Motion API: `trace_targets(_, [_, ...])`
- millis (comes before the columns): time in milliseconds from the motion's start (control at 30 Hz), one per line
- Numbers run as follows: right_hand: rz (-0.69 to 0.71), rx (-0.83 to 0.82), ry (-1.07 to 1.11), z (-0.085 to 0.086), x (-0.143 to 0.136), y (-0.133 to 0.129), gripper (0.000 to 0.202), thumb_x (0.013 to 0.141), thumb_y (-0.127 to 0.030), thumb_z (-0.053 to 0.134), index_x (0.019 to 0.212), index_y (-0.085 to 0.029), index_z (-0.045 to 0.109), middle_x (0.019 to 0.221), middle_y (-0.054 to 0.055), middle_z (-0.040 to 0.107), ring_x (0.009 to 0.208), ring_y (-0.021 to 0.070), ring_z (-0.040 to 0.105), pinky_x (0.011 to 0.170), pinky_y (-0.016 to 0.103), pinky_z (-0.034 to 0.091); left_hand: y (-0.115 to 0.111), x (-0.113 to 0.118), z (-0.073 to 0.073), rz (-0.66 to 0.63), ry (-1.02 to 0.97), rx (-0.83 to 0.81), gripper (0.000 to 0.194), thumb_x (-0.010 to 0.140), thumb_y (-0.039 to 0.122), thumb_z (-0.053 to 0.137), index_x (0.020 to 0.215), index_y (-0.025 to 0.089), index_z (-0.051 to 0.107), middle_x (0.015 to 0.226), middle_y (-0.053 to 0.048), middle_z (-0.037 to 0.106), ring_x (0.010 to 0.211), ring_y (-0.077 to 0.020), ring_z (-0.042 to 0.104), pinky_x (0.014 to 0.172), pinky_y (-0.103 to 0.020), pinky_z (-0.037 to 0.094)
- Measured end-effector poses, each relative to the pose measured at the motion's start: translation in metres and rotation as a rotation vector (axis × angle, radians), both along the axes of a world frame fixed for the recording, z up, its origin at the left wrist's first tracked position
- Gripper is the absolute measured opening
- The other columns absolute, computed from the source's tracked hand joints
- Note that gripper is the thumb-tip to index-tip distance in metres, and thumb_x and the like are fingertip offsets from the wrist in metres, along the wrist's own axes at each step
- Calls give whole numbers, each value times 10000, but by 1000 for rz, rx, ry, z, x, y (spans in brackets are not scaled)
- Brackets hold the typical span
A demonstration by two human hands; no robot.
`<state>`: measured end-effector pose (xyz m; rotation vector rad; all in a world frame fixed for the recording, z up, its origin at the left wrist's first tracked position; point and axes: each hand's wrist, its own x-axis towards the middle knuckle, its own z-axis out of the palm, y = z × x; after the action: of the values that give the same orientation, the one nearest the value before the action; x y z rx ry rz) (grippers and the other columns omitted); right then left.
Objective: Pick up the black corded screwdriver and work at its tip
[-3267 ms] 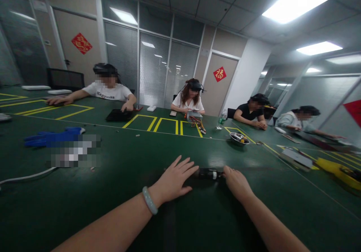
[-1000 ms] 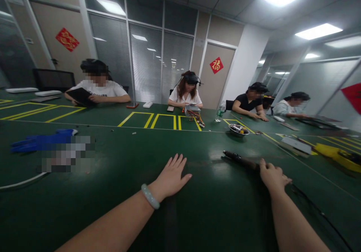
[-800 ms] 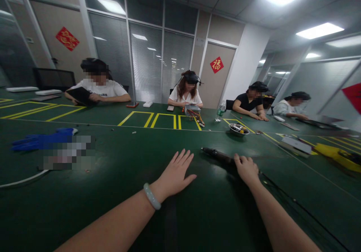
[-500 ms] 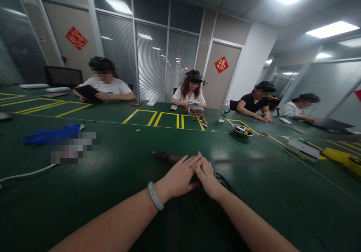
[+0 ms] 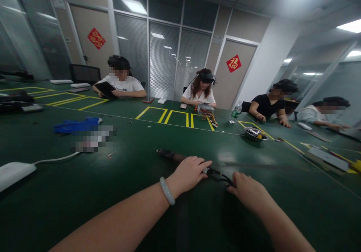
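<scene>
Driver (image 5: 169,154) on worktop (image 5: 126,184), left hand (image 5: 188,172) clasping its cable end. Right hand (image 5: 251,193) pinches cable (image 5: 218,172) just beside. Best hold driver steady, leave cable slack, avoid sharp bends at the joint.

So the black tool (image 5: 172,156) is further left along the table (image 5: 135,192) now, with the left hand (image 5: 189,173) laid over its back end instead of flat on the bare top. The right hand (image 5: 249,190) is off the tool and away from the other hand's fingertips, pinching the black cable (image 5: 222,175) instead. View's swung left too, so a chunky white block (image 5: 15,175) pops in at the side. Across the table, the person in the white T-shirt (image 5: 128,86) has the dark tablet (image 5: 105,89) tilted up, not lying flat anymore.
</scene>
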<state>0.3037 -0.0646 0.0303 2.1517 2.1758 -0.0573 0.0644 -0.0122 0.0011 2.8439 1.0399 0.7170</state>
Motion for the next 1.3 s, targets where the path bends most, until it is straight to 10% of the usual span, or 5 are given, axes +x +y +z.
trace_targets(333, [29,-51,82,7,-4,-2,232,770,-453,647,829,-228,635,897,55,653,826,235,616,676,325,389,1,-6,8,90,67,2,453,933,417,549,1348,250,482,1133,-75,620,1065,-257,553,920,-391,414])
trace_targets(767, [60,-24,-133,7,-27,-25,152,870,-191,552,929,-134,680,939,134,653,882,257,644,762,341,421,5,-18,12,121,147,-3,413,885,412,618,1257,254,534,1064,-65,634,990,-251,586,851,-367,438])
trace_targets(1067, [-82,352,52,-7,2,25,209,929,-318,510,832,-229,672,928,40,638,806,178,605,675,282,383,10,-19,12,105,159,0,407,915,400,565,1288,241,524,1106,-83,627,1017,-258,579,866,-378,425])
trace_targets(1300, [99,432,316,-17,-1,35,167,911,-338,547,943,-296,706,943,-9,663,865,154,597,749,267,406,2,-19,17,95,79,-2,386,874,342,590,1245,246,544,1125,-68,624,1027,-256,576,874,-395,435])
